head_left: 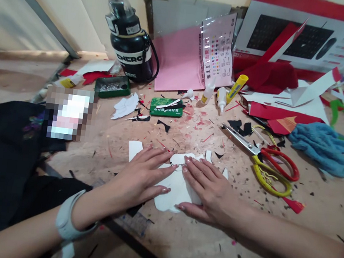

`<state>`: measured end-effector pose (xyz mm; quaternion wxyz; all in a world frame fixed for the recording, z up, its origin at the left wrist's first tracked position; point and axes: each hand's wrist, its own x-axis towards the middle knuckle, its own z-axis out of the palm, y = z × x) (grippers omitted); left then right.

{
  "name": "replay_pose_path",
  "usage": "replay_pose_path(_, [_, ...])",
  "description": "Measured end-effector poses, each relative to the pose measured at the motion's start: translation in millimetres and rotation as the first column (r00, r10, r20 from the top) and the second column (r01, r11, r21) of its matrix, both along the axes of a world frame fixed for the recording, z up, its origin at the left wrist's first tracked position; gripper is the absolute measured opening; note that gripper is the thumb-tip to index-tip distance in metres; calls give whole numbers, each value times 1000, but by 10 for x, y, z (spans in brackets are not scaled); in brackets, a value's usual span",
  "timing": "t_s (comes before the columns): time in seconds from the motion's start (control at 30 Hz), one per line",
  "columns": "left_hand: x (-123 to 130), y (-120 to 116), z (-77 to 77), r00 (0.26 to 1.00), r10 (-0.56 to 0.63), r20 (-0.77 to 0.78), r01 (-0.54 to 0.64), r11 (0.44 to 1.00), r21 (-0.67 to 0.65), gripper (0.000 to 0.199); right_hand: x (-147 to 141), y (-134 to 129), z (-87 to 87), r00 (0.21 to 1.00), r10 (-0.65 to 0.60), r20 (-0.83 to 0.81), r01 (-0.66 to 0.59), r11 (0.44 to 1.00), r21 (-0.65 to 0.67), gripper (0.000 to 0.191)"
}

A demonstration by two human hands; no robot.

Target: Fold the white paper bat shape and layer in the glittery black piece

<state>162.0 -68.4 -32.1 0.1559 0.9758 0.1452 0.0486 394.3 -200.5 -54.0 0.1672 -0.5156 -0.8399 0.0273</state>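
A white paper cutout (172, 192) with wavy edges and thin dark lines near its top lies flat on the table in front of me. My left hand (144, 171) rests flat over its left side, fingers stretched out. From the other side my right hand (208, 188) lies palm down on the right part, fingers straight and close together. Parts of the cutout are hidden under both hands. Beyond the left fingers a white paper piece (134, 149) pokes out. Scissors (257, 150) with red and yellow handles lie partly open to the right.
Small glue bottles (221, 99) and a yellow glue stick (237, 89) stand behind. A green tin lid (166, 107), an open tin (112, 87), a black bottle (131, 48) and a blue cloth (323, 147) surround the work area. Paper scraps (163, 125) are scattered about.
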Motion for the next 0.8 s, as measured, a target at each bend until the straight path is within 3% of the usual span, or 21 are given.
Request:
replay_pose_path(0.2, [17, 9, 45, 1000, 1, -9, -2, 999, -37, 47, 5, -12, -10, 1000, 0, 11, 0, 1000, -14, 74])
replay_pose_path(0.47, [27, -100, 99, 998, 2, 59, -7, 996, 91, 36, 1, 0, 14, 1000, 6, 7, -6, 1000, -18, 74])
replay_pose_path(0.8, [34, -193, 87, 989, 7, 149, -22, 995, 100, 26, 0, -3, 20, 1000, -8, -13, 8, 1000, -3, 72])
